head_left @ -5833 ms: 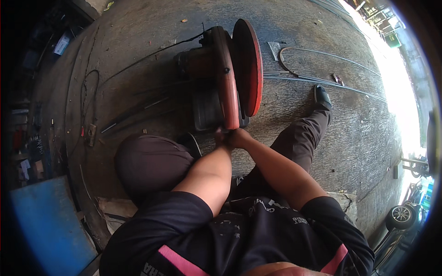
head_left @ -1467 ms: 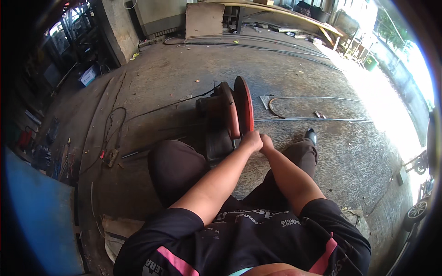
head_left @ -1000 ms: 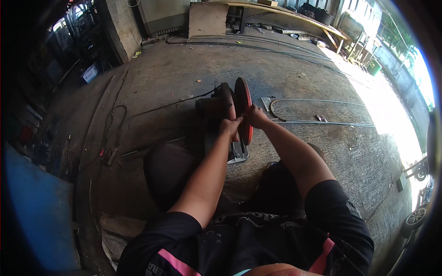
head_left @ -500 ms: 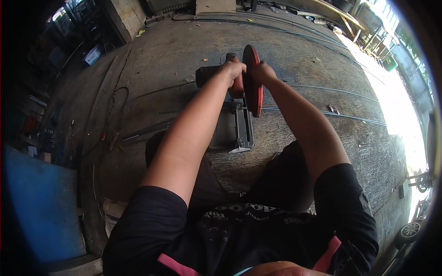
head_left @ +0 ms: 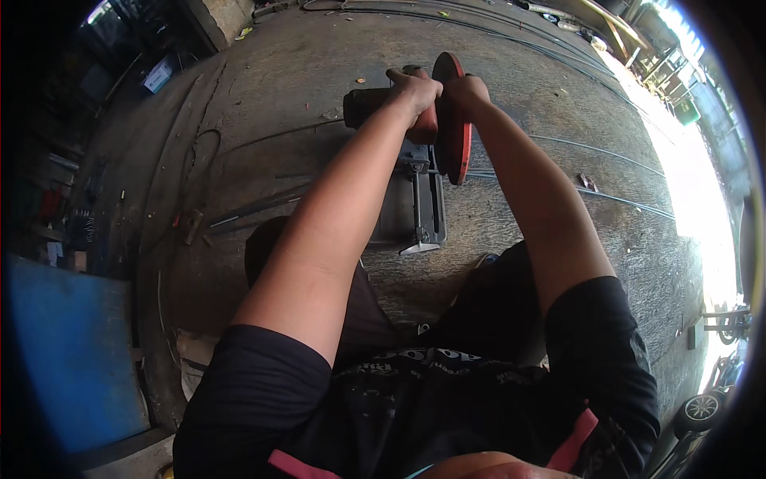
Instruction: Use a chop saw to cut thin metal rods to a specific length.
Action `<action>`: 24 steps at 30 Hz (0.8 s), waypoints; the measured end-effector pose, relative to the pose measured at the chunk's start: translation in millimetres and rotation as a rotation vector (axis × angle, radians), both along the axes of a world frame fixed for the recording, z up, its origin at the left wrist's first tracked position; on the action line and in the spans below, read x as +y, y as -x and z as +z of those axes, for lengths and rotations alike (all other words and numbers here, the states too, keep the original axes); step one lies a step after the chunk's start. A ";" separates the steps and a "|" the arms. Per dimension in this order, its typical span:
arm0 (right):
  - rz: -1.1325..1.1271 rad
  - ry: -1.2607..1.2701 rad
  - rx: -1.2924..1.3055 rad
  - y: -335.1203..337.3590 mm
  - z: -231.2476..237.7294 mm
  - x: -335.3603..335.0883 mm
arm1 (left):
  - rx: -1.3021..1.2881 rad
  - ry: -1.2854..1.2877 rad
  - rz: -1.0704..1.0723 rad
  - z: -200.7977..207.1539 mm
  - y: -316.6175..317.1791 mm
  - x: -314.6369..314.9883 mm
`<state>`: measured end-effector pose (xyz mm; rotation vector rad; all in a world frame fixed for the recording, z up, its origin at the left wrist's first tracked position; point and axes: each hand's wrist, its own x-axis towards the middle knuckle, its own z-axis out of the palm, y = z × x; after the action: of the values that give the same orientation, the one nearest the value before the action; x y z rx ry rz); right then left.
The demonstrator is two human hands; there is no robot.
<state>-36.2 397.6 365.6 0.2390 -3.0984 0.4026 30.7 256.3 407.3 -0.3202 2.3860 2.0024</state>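
A chop saw stands on the floor in front of me, with a dark motor (head_left: 364,107), a red guard (head_left: 425,126) and a grey metal base (head_left: 395,209). A large red-edged cutting disc (head_left: 453,140) stands upright, almost edge-on, at the saw's right side. My left hand (head_left: 414,93) is closed over the top of the saw's red guard, left of the disc. At the disc's upper right face, my right hand (head_left: 467,90) is closed; its fingertips are hidden, and I cannot tell exactly what part they grip.
Long thin metal rods (head_left: 594,152) lie on the floor to the right. A dark cable (head_left: 263,144) runs left from the saw, near several metal bars (head_left: 259,209). A blue panel (head_left: 72,359) stands at the near left. A wheel (head_left: 702,409) shows at the lower right.
The whole view has shifted, so the saw and floor sit higher in the picture. My left hand has slid slightly forward on the guard. The disc and right hand have moved a little right.
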 end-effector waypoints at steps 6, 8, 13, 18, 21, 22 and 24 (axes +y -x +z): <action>-0.294 0.561 0.123 -80.1 -34.2 -6.0 | 0.148 0.153 -0.006 -40.8 -75.1 -2.9; -0.282 0.604 0.145 -105.2 -44.6 -9.6 | 0.201 0.186 -0.028 -59.1 -95.0 -3.6; -0.278 0.723 0.203 -137.7 -62.5 -15.9 | 0.268 0.174 -0.057 -92.2 -123.0 -4.2; -0.225 0.761 0.150 -137.8 -71.0 -12.6 | 0.281 0.197 -0.027 -103.4 -127.7 -3.2; -0.220 0.742 0.175 -138.2 -78.9 -11.0 | 0.312 0.226 -0.025 -111.1 -127.6 -3.1; -0.233 0.717 0.166 -139.3 -81.7 -11.0 | 0.315 0.238 -0.015 -114.6 -128.7 -3.1; -0.198 0.741 0.184 -142.5 -86.7 -11.4 | 0.313 0.252 -0.009 -122.3 -131.1 -3.3</action>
<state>106.2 386.3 278.9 -0.0429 -2.5346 1.3589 161.8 253.0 285.1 0.0066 2.8268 1.8684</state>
